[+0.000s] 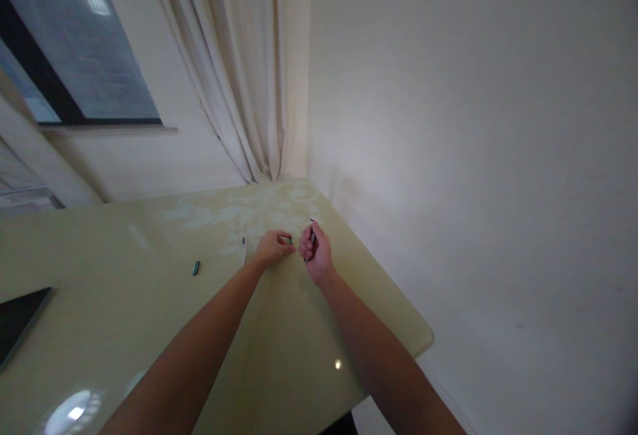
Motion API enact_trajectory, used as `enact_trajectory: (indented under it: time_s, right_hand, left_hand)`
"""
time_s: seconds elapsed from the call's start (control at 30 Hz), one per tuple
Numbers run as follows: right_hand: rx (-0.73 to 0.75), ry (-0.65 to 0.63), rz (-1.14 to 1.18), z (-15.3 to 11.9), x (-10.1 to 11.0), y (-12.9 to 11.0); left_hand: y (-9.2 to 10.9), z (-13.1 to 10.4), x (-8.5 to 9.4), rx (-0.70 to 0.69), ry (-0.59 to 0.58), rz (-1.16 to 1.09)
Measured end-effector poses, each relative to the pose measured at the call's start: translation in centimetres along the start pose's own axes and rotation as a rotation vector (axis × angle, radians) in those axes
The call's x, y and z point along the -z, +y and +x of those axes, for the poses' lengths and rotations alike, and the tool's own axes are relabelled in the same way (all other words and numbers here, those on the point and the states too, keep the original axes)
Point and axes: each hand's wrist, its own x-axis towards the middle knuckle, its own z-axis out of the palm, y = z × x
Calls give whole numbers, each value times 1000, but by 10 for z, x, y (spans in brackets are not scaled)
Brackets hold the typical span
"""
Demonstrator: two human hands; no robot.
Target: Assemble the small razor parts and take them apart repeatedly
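My left hand (274,246) is closed in a pinch just above the table, thumb and forefinger on a small dark-green cylinder that looks like a battery (290,240). Close beside it on the right, my right hand (316,252) wraps its fingers round a slim dark stick-like object (313,237) with a pale upper end. Most of that object is hidden in the fist. Left of my left hand lies a thin white strip (244,252) with a dark tip. Farther left rests a small dark piece with a green side (196,267), also battery-like.
The glossy pale-green table (149,302) has its far corner against the wall (473,156). A dark flat panel (22,319) lies at the left edge. Beige curtains (239,70) hang behind the table, beside a window (94,43). The table's right edge runs along the wall.
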Motion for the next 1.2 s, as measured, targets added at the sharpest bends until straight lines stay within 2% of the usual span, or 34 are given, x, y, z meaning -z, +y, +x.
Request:
enact_trajectory:
  time_s: [0.23,0.3,0.37,0.5,0.6,0.67,0.7,0.77,0.83,1.03,1.2]
  right_hand:
    - [-19,-27,-26,-1,2,3]
    - [-24,-42,-25,-2,3,4]
    - [-28,-49,-28,-2,4,5]
    - [-38,-69,-61,-3,4,8]
    - [-44,-91,-100,-6,1,11]
    - [-50,-102,-123,-9,-1,13]
    - [-55,-107,-136,-10,-2,14]
    - [-65,-117,-167,-13,-1,17]
    - [-72,-123,-196,-15,1,21]
    - [-104,-128,-243,-15,11,27]
    - [-100,-140,-252,-18,10,26]
  left_hand:
    - [8,-10,5,0,48,-28]
    - [6,-21,13,-24,88,-42]
    - [-5,-36,30,-70,128,-68]
    - [-54,-66,85,-96,269,-76]
    - [-102,-81,130,15,402,-28]
    - [-130,-84,150,101,377,8]
    - [-141,-85,157,123,325,15]
    - [-156,-84,163,137,218,-15]
    - [-163,-83,164,132,153,-16]
    - [-155,-84,158,88,131,60]
    - [-150,-84,155,46,116,92]
